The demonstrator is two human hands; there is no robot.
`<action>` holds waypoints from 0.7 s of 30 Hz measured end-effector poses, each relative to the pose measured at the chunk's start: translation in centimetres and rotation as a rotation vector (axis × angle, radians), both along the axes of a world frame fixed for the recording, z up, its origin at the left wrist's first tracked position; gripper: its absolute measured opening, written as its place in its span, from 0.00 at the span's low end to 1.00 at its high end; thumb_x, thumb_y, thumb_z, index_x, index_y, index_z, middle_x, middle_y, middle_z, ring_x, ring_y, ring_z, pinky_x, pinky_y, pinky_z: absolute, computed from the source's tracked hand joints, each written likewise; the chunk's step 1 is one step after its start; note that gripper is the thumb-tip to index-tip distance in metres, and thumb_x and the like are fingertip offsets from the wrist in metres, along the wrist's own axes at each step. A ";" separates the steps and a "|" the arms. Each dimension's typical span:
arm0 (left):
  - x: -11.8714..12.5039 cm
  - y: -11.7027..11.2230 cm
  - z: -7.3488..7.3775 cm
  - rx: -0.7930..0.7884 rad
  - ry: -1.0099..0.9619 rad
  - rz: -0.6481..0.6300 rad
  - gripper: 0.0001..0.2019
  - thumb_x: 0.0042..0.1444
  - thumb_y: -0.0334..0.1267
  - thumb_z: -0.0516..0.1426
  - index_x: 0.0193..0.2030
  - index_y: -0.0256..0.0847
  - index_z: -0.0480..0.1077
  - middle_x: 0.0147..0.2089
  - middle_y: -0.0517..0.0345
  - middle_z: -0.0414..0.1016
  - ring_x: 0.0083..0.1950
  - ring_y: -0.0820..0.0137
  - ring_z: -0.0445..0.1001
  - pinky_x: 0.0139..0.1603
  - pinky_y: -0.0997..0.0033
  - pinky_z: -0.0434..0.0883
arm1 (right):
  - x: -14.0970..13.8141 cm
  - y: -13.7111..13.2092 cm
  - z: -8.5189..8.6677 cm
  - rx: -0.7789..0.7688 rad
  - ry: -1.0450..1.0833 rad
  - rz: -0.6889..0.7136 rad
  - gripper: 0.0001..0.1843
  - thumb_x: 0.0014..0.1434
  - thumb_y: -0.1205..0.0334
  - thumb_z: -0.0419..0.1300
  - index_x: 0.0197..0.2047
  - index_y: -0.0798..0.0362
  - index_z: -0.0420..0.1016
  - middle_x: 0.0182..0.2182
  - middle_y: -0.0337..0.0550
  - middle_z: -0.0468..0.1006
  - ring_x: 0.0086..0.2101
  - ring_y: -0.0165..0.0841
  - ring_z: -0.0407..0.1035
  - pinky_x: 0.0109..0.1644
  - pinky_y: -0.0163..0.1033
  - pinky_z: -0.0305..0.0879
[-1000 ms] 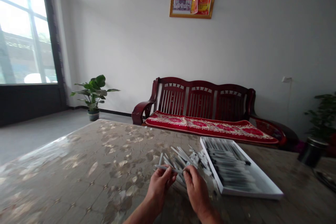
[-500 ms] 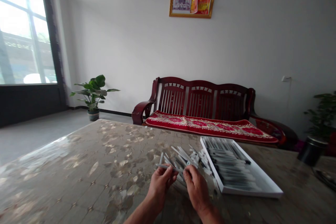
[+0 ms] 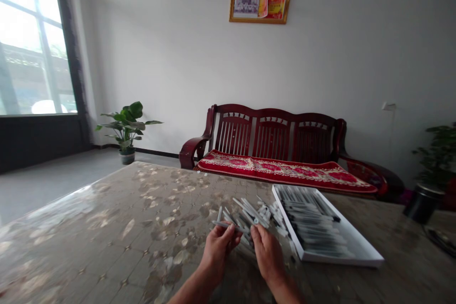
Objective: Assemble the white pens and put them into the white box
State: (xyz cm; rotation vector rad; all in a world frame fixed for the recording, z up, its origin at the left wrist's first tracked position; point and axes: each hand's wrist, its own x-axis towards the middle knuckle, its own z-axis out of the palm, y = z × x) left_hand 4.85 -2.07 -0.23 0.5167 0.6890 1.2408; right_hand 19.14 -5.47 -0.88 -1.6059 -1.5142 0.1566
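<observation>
Both hands have hardly moved: the left hand still pinches a thin gray stick and the right hand grips its other end, above the pile of sticks beside the white tray on the table.

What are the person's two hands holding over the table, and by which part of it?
A thin grey pen-like stick: the left hand pinches its left part, the right hand its right end, above the loose pile.
</observation>
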 end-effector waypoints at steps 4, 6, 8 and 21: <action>0.0 0.2 -0.2 -0.008 -0.001 0.010 0.21 0.29 0.40 0.76 0.29 0.36 0.73 0.25 0.59 0.78 0.27 0.74 0.77 0.30 0.80 0.76 | -0.1 -0.1 0.2 -0.003 0.015 0.020 0.23 0.67 0.44 0.44 0.31 0.48 0.71 0.24 0.38 0.77 0.26 0.33 0.72 0.29 0.34 0.58; -0.1 0.3 -0.2 -0.011 0.004 0.009 0.21 0.30 0.41 0.76 0.29 0.36 0.73 0.25 0.59 0.78 0.26 0.75 0.77 0.30 0.80 0.76 | -0.2 -0.1 0.3 0.026 0.017 0.046 0.19 0.65 0.45 0.48 0.34 0.48 0.72 0.28 0.38 0.78 0.29 0.33 0.73 0.32 0.34 0.59; 0.0 0.3 -0.1 -0.001 0.004 0.006 0.21 0.30 0.41 0.76 0.29 0.36 0.73 0.25 0.59 0.78 0.26 0.75 0.77 0.30 0.80 0.76 | -0.4 0.0 0.3 0.024 0.041 0.049 0.19 0.64 0.45 0.50 0.31 0.48 0.71 0.26 0.38 0.77 0.28 0.34 0.71 0.31 0.34 0.59; -1.0 0.9 0.4 0.423 0.572 0.288 0.25 0.39 0.40 0.71 0.48 0.45 0.75 0.50 0.51 0.77 0.47 0.60 0.77 0.45 0.65 0.75 | 0.7 0.1 2.1 0.071 0.323 -0.083 0.29 0.59 0.37 0.47 0.17 0.48 0.59 0.13 0.37 0.64 0.18 0.31 0.59 0.24 0.36 0.53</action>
